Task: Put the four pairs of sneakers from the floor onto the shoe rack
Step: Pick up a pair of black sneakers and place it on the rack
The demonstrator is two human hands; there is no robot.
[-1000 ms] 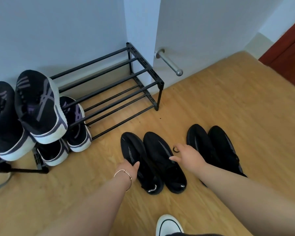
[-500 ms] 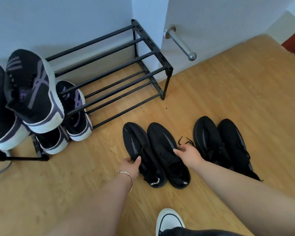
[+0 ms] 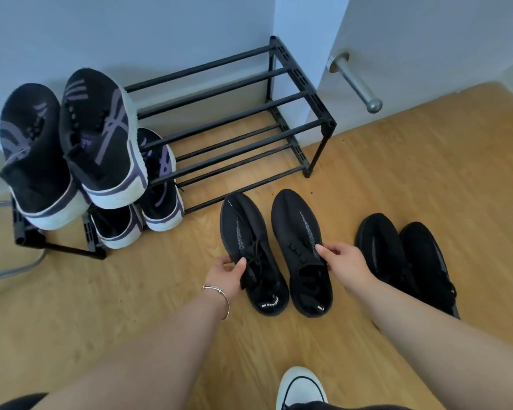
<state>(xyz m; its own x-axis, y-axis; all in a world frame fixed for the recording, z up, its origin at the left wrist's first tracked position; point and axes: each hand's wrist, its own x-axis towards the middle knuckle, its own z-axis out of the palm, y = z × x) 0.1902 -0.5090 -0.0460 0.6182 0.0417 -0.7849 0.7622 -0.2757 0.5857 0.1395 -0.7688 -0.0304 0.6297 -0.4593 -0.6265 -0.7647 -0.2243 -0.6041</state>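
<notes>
A black two-tier shoe rack (image 3: 293, 97) stands against the wall. Two pairs of black sneakers with purple stripes and white soles fill its left end: one pair on the top tier (image 3: 98, 137), one on the bottom tier (image 3: 160, 184). On the floor in front sits an all-black pair. My left hand (image 3: 227, 272) grips the left shoe (image 3: 243, 232) at its outer side. My right hand (image 3: 342, 263) grips the right shoe (image 3: 296, 226) at its outer side. Another all-black pair (image 3: 403, 255) lies to the right, partly hidden by my right forearm.
A metal door handle (image 3: 357, 84) sticks out from the white door right of the rack. My foot in a white shoe (image 3: 301, 386) is at the bottom edge. A grey cable (image 3: 18, 267) curves on the floor at left. The floor is light wood.
Both hands have closed onto the sides of the middle black pair. The camera has shifted, so the rack sits more to the right in view.
</notes>
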